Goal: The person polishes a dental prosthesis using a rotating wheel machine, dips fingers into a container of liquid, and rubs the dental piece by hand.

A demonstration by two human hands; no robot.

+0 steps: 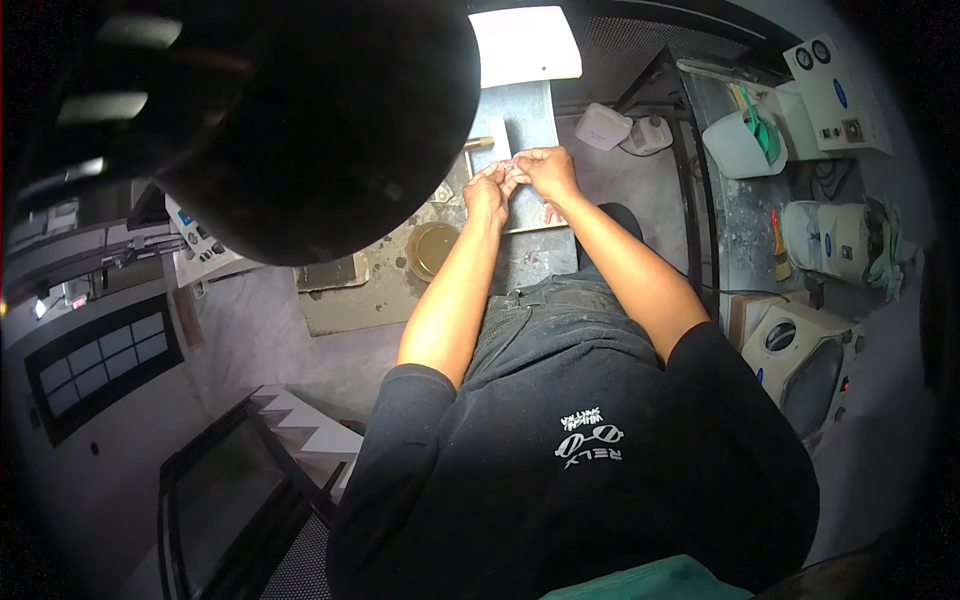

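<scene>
My left hand (484,194) and my right hand (548,175) meet over a metal tray-like work surface (535,110), fingertips pinched together. Between them is a small pinkish piece (507,164), mostly covered by the fingers; its kind is too small to make out. Another small pink object (551,213) lies beneath my right wrist, close to the tray's near edge. Just beyond my left hand lies a tool with a brass-coloured part (480,144), beside a pale upright strip (501,135).
A large dark round shape (340,120) blocks the upper left. A round brown bowl (432,250) sits left of my left forearm on a stained board. A bright white panel (525,45) stands beyond the tray. At right, a bench holds a white tub (745,145), a brush (779,245) and machines.
</scene>
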